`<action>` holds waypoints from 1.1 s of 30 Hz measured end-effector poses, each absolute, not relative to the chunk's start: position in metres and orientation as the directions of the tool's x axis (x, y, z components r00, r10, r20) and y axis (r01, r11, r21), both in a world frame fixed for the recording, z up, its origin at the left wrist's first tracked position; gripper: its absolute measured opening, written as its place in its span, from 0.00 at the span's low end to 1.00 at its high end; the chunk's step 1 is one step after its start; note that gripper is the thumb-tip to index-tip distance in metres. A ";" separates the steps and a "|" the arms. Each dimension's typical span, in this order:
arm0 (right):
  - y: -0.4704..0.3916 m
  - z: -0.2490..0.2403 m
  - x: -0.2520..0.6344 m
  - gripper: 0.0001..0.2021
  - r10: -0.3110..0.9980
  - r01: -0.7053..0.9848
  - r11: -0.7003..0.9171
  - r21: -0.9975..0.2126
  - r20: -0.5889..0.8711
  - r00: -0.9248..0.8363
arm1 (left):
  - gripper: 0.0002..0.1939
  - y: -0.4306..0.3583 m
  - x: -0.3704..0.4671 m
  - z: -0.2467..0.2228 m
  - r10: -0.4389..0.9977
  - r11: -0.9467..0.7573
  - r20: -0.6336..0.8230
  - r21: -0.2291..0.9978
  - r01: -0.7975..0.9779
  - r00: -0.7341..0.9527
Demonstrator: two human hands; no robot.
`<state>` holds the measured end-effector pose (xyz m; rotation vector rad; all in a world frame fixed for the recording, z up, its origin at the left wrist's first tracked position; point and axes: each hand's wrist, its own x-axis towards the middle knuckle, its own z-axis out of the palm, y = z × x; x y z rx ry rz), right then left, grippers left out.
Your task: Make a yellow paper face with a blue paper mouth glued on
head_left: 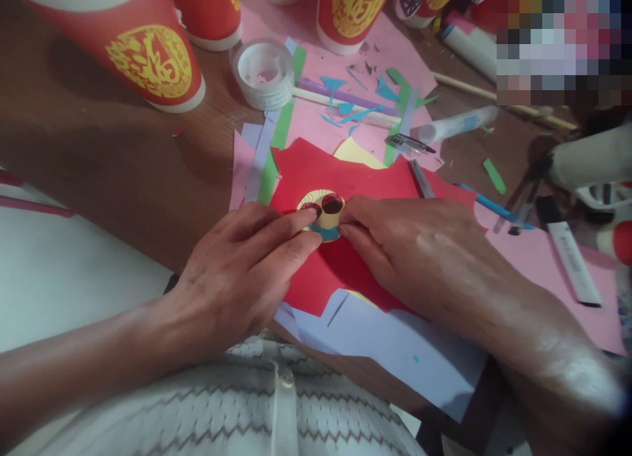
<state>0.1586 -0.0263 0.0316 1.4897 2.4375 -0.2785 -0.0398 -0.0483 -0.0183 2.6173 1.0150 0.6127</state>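
Note:
A small round yellow paper piece (338,220) with dark ovals and a blue band lies on a sheet of red paper (306,170). My left hand (241,265) rests over its left side, fingertips pressed on it and fingers slightly apart. On the opposite edge, my right hand (409,245) pinches the yellow piece between thumb and bent index finger. Beneath the red paper are lavender paper (385,337) and a bit of yellow paper (358,152).
Red cups (148,61) with yellow prints stand at the back. Clear tape rolls (264,74) sit near pink paper (316,15) strewn with blue scraps. At the right are a marker (573,262), a glue tube (459,124) and a blue pen (494,206).

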 end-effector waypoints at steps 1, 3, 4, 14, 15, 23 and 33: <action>-0.026 0.032 0.158 0.13 0.840 0.891 0.453 -0.022 -0.324 -0.435 | 0.20 -0.048 -0.040 -0.019 0.686 -0.721 0.285 0.391 0.572 0.670; -0.025 0.033 0.158 0.13 0.839 0.890 0.456 -0.024 -0.323 -0.438 | 0.22 -0.048 -0.040 -0.019 0.683 -0.724 0.288 0.391 0.569 0.671; -0.025 0.033 0.158 0.13 0.837 0.890 0.456 -0.026 -0.326 -0.439 | 0.22 -0.048 -0.040 -0.019 0.683 -0.724 0.288 0.389 0.570 0.671; -0.027 0.031 0.160 0.08 0.835 0.878 0.476 -0.037 -0.295 -0.465 | 0.19 -0.049 -0.039 -0.018 0.682 -0.727 0.300 0.376 0.575 0.667; -0.027 0.031 0.160 0.07 0.832 0.878 0.477 -0.041 -0.302 -0.466 | 0.19 -0.048 -0.039 -0.018 0.682 -0.727 0.296 0.369 0.579 0.669; -0.021 0.030 0.161 0.08 0.823 0.901 0.418 -0.120 -0.369 -0.431 | 0.21 -0.045 -0.038 -0.015 0.693 -0.715 0.272 0.375 0.590 0.668; -0.018 0.029 0.159 0.06 0.810 0.907 0.393 -0.152 -0.409 -0.420 | 0.20 -0.042 -0.036 -0.012 0.700 -0.711 0.298 0.382 0.591 0.649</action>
